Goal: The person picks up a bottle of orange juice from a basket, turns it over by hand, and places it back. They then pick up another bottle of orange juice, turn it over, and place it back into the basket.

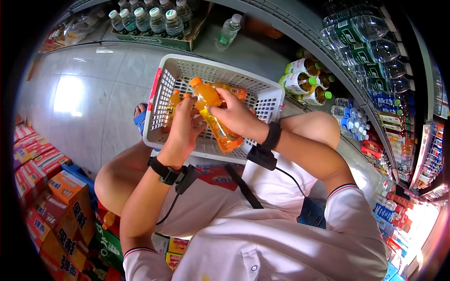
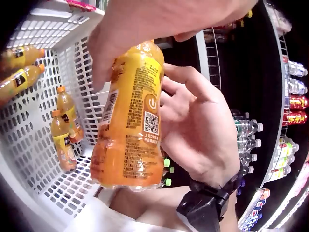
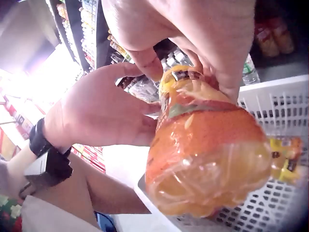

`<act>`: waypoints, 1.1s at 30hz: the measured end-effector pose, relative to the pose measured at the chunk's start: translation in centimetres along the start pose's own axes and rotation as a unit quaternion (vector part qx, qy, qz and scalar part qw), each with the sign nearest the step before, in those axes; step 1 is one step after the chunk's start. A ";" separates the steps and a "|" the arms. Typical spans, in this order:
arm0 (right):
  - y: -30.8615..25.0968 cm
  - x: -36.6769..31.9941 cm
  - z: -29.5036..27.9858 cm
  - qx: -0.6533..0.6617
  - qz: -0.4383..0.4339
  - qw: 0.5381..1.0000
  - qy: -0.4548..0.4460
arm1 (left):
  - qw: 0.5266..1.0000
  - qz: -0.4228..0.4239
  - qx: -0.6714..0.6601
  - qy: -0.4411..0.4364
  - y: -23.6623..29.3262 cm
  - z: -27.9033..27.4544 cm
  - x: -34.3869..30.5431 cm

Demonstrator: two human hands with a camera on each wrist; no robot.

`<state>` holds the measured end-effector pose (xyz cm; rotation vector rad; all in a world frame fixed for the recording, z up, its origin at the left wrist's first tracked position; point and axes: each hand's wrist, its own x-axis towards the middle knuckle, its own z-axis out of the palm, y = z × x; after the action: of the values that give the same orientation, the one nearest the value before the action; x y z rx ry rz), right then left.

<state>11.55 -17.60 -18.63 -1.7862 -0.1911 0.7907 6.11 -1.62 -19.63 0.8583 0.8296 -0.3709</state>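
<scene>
An orange juice bottle is held at a tilt over the white basket, its orange cap toward the far side. My right hand grips it around the upper part, thumb across the front. In the left wrist view, printed text and a square code show on the yellow-orange label of the juice bottle. My left hand is beside the bottle with its fingers loosely extended, fingertips right at its side. The right wrist view shows the clear ridged base of the juice bottle close up, with the left hand beyond.
The white basket sits on the floor between the person's legs, with several juice bottles inside. Water bottles in a carton stand beyond it. Stocked shelves run along the right; stacked boxes are at the lower left.
</scene>
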 end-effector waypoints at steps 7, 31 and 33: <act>1.0 0.2 0.3 -0.030 -0.073 0.996 0.036 | 0.999 0.039 -0.014 -0.021 0.3 0.6 -0.7; 0.0 -0.1 0.2 -0.037 -0.086 0.994 0.051 | 0.996 0.077 0.043 0.000 0.7 1.6 -1.5; 0.1 -0.1 0.2 -0.049 -0.094 0.993 0.055 | 0.996 0.082 0.042 0.001 0.7 1.6 -1.5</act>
<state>11.30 -17.51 -18.71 -1.8674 -0.3247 0.5546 6.35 -2.53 -17.52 0.9983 0.7447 -0.2622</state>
